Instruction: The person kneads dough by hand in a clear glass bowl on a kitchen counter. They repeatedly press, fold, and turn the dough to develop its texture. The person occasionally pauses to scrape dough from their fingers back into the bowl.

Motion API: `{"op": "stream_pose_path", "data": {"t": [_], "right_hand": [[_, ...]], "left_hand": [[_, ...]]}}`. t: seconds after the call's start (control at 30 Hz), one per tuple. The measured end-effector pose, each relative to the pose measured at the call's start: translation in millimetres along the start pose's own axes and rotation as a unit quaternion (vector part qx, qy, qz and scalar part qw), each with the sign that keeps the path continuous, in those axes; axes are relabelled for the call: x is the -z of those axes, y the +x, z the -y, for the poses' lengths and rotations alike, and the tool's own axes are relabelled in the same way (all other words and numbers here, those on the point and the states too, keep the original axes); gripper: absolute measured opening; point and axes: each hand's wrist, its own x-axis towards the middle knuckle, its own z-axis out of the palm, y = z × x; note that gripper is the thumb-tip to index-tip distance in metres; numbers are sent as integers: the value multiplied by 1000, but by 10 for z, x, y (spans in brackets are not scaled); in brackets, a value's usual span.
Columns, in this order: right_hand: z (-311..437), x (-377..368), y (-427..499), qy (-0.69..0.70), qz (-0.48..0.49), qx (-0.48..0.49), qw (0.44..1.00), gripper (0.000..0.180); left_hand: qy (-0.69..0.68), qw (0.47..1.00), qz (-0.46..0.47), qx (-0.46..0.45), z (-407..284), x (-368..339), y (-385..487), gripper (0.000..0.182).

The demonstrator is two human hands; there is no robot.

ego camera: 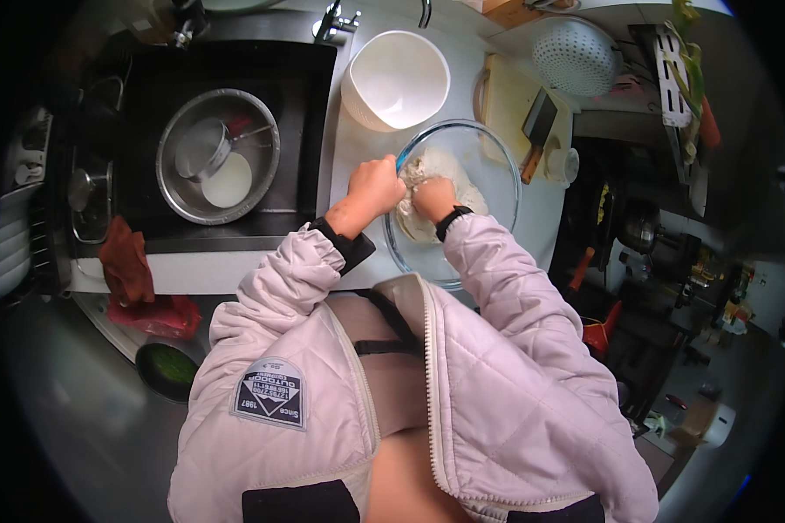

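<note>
A pale mass of dough (448,167) lies in a large clear glass bowl (513,170) on the counter before me. My left hand (376,186) is closed on the bowl's left rim. Curled into a fist, my right hand (436,197) presses down into the dough, its knuckles partly sunk and hidden there. Some dough bulges up around the fist and looks rough near the left wall. Just beyond the bowl stands a white plastic bowl (399,78) with nothing visible inside.
Left is a dark sink (297,131) holding a metal basin (170,176) with a strainer and whitish liquid. At right, a knife (540,121) lies on a cutting board (507,98) near a white colander (575,55) and a small jar (562,165). A brown cloth (125,261) hangs over the counter's edge.
</note>
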Motion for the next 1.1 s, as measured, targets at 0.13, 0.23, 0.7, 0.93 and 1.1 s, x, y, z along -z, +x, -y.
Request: {"op": "stream_pose_path", "data": {"t": [0.13, 0.23, 0.7, 0.93, 1.1], "right_hand": [[-280, 225, -45, 245, 51, -123, 960, 21], [-433, 348, 100, 267, 80, -117, 953, 22], [-58, 241, 420, 120, 33, -164, 979, 17], [-168, 147, 536, 180, 60, -201, 961, 17], [-222, 170, 325, 193, 44, -152, 968, 20]], "left_hand": [[-9, 1000, -5, -1, 9, -35, 7, 21], [-7, 1000, -6, 1, 14, -52, -7, 21], [-21, 999, -11, -21, 34, -9, 5, 18], [-47, 999, -9, -5, 66, -48, 8, 23], [-22, 1000, -19, -9, 62, -37, 4, 22]]}}
